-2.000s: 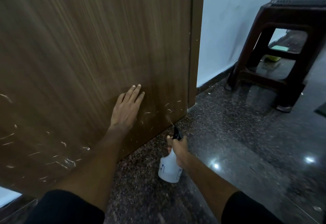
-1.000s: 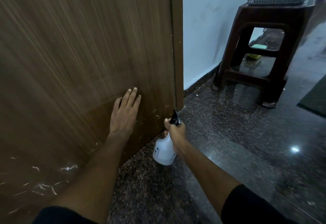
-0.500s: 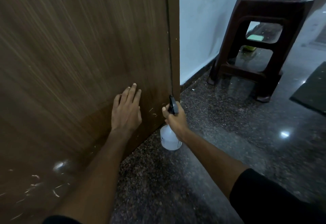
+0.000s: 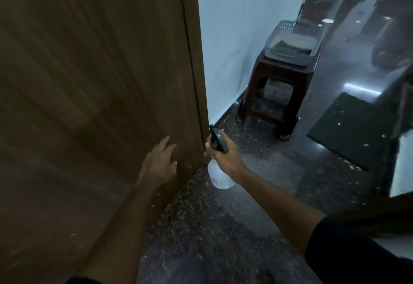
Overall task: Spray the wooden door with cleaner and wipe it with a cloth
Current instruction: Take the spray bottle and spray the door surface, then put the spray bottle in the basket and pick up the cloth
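The wooden door (image 4: 93, 95) fills the left of the view, and everything else can be placed from its lower right corner. The person's left hand (image 4: 159, 165) is low on the door face, just left of that corner, its fingers (image 4: 166, 144) loosely spread and holding nothing; the frame is blurred, so whether the palm touches the wood or hovers just off it cannot be told. The right hand (image 4: 223, 157) sits just right of the corner, above the floor (image 4: 223, 227), its fingers wrapped round the neck of a white spray bottle (image 4: 220, 177) whose black trigger head (image 4: 217, 141) points toward the door's edge.

Judging by this, the task is in its spraying stage. Pale flecks low on the door near the left hand may be droplets, which suggests the bottom of the door has had some cleaner. No cloth shows in either hand or near the door, so the wiping looks wholly undone, and the upper door shows no sign of wetting.

Compared with half a second ago, the view has swung up and to the right: the dark stool (image 4: 279, 95) by the wall beyond the door's corner now shows the basket (image 4: 290, 44) on its top in full, and a dark mat (image 4: 348, 131) appears farther right. The left hand has loosened from flat against the wood, while the right hand keeps its hold on the bottle beside the corner.
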